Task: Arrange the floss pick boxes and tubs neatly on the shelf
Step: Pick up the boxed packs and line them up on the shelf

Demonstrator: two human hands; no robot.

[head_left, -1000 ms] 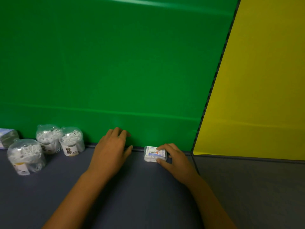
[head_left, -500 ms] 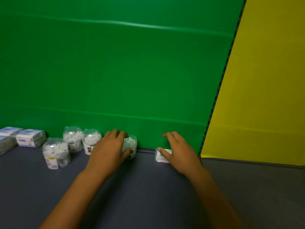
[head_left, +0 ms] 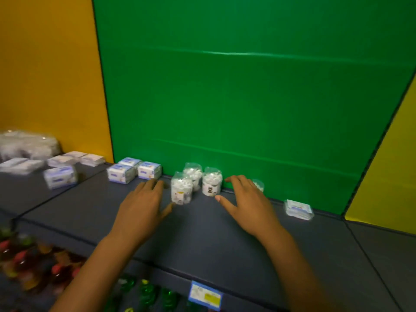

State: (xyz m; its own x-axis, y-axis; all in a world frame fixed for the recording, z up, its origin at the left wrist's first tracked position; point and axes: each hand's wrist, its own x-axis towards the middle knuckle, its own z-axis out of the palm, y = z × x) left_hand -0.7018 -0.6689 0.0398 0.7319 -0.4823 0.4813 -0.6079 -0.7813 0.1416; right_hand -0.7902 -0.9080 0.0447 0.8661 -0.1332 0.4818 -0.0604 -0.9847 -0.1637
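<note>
Three clear tubs of floss picks stand together on the grey shelf: a front tub, a rear tub and a right tub. Another tub peeks out behind my right hand. My left hand hovers flat just left of the front tub, fingers spread, holding nothing. My right hand is open too, thumb near the right tub. A flat floss pick box lies alone against the green back wall. White-and-blue boxes sit at the left.
More boxes and a clear plastic bag lie on the adjoining shelf section at far left. A price label hangs on the shelf's front edge. Colourful bottles fill the shelf below. Yellow panels flank the green wall.
The view has swung left and pulled back. Both hands have let go of the tub and the flat box and moved left toward the group of tubs.
</note>
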